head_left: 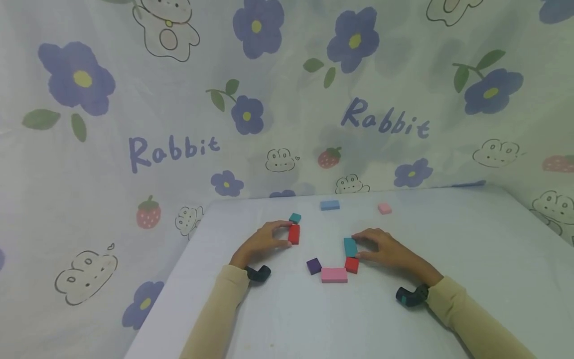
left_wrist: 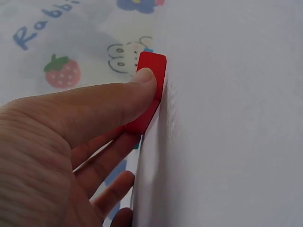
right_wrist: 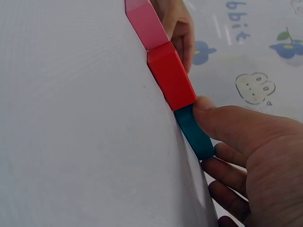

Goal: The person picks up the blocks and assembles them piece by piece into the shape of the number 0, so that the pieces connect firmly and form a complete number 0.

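My left hand [head_left: 265, 239] pinches a long red block [head_left: 294, 234] at its two ends, thumb at the near end. The left wrist view shows the thumb pressed on that red block [left_wrist: 152, 65]. Just beyond it lies a small teal block [head_left: 295, 218]. Opposite, my right hand [head_left: 384, 248] holds a long teal block [head_left: 350, 247] by its ends between thumb and fingers. In the right wrist view the teal block [right_wrist: 195, 133] touches a small red block [right_wrist: 173, 78], which adjoins a pink block [right_wrist: 147, 23].
Nearest my body, the long pink block [head_left: 334, 275] lies crosswise, with a purple block [head_left: 314, 266] turned at an angle by its left corner. Farther back on the white table [head_left: 287, 319] lie a light blue block [head_left: 330, 205] and a small pink block [head_left: 384, 208]. A printed curtain [head_left: 287, 119] hangs behind.
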Motion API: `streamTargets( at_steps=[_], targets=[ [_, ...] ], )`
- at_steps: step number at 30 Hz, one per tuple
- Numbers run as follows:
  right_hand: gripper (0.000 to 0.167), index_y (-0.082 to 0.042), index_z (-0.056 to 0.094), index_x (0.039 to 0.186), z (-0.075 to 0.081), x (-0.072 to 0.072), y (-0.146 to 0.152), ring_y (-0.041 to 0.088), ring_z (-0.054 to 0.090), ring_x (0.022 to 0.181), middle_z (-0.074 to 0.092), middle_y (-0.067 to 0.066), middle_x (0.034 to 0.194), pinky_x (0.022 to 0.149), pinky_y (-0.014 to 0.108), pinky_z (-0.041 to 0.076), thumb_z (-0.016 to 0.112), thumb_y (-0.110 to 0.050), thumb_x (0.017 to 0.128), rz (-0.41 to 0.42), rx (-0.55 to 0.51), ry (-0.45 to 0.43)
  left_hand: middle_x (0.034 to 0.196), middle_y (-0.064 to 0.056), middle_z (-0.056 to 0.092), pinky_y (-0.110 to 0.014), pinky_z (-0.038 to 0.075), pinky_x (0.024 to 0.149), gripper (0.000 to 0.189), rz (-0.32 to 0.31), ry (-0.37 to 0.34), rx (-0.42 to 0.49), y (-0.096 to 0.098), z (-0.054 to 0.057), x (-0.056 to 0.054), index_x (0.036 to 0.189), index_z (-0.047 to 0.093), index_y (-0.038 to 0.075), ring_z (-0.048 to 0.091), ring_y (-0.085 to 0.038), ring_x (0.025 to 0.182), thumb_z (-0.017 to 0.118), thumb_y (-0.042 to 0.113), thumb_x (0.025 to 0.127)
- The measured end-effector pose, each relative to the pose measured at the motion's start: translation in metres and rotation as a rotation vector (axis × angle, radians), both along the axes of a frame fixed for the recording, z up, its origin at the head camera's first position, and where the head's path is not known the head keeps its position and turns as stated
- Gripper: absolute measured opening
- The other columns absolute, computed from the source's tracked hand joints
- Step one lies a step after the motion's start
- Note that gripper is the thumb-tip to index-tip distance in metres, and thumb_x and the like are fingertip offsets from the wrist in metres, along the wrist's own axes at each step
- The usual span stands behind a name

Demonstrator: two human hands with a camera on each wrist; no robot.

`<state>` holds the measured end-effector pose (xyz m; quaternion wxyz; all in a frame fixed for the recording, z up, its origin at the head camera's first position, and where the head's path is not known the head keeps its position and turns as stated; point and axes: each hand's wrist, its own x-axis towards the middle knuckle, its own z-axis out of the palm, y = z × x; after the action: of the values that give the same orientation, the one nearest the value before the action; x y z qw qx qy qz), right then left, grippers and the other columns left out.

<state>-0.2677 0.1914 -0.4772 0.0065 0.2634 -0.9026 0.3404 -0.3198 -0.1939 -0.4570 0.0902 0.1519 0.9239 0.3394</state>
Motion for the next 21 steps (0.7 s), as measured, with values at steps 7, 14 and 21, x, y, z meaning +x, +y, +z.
streamTargets(
  at_steps=[7, 14, 21],
  targets=[
    [0.055, -0.016, 0.060, 0.136, 0.001, 0.000, 0.000, 0.028, 0.052, 0.129, 0.062, 0.003, 0.134, 0.106, 0.057, 0.043, 0.076, -0.036, 0.087, -0.005, 0.009, 0.003, 0.144, -0.002, 0.055, -0.057, 0.034, 0.115, 0.062, -0.011, 0.057, 0.074, -0.003, 0.001, -0.002, 0.138, 0.058, 0.030, 0.045, -0.029, 0.139, 0.080, 0.044, 0.082],
    [0.054, -0.015, 0.060, 0.136, 0.000, -0.002, 0.001, 0.028, 0.053, 0.127, 0.062, 0.004, 0.134, 0.105, 0.056, 0.045, 0.076, -0.032, 0.087, -0.002, 0.003, 0.014, 0.136, 0.002, 0.060, -0.053, 0.042, 0.109, 0.055, -0.104, 0.058, 0.123, 0.002, 0.007, 0.000, 0.135, 0.061, 0.030, 0.053, -0.024, 0.128, 0.079, 0.040, 0.083],
    [0.055, -0.015, 0.059, 0.137, 0.000, 0.000, 0.000, 0.029, 0.052, 0.129, 0.062, 0.004, 0.135, 0.105, 0.057, 0.044, 0.076, -0.033, 0.088, 0.007, 0.004, 0.006, 0.130, 0.004, 0.062, -0.046, 0.049, 0.097, 0.051, -0.118, 0.070, 0.154, 0.013, 0.006, 0.013, 0.129, 0.063, 0.028, 0.055, -0.022, 0.120, 0.079, 0.042, 0.083]
  ],
)
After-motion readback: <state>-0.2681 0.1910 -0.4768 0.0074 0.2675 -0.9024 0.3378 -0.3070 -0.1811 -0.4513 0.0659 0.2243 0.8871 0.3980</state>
